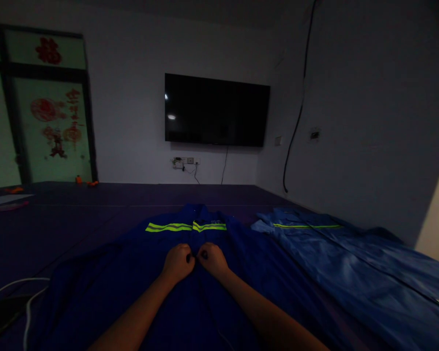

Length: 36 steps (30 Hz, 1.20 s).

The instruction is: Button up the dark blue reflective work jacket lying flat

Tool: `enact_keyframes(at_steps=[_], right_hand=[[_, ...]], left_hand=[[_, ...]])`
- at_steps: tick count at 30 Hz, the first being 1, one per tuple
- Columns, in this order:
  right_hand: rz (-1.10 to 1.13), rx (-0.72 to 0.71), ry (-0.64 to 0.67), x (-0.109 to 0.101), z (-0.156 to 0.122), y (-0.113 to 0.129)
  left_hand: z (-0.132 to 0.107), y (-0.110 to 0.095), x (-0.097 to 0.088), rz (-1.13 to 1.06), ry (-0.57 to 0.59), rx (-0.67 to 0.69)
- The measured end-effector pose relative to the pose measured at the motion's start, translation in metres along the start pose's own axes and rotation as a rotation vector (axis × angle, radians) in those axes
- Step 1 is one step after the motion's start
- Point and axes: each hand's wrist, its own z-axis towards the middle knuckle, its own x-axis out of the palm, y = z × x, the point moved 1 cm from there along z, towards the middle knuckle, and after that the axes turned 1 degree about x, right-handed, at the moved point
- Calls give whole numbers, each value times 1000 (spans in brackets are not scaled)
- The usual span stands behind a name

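Both fists are down on the dark blue jacket [190, 273], which lies flat on the purple floor mat [58, 219]. The left hand [178, 263] and right hand [212, 258] are curled shut, knuckles nearly touching, each pinching the front seam just below the yellow reflective stripe [185, 226]. A lighter blue jacket [351, 263] lies just to the right.

Two bare forearms rise from the lower middle of the frame, with no sleeves reaching the wrists. The left hand [178, 263] and right hand [212, 259] carry no gloves, rings or watch.
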Motion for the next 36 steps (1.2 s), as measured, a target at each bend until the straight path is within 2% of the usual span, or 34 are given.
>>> enact_keyframes(at_steps=[15, 25, 36], right_hand=[[-42, -4, -28, -6, -6, 8], [-49, -12, -12, -6, -6, 9], [-46, -24, 11, -6, -5, 8]], left_hand=[[0, -2, -1, 17, 38, -39], [0, 0, 2, -21, 5, -7], [1, 1, 1, -34, 25, -14]])
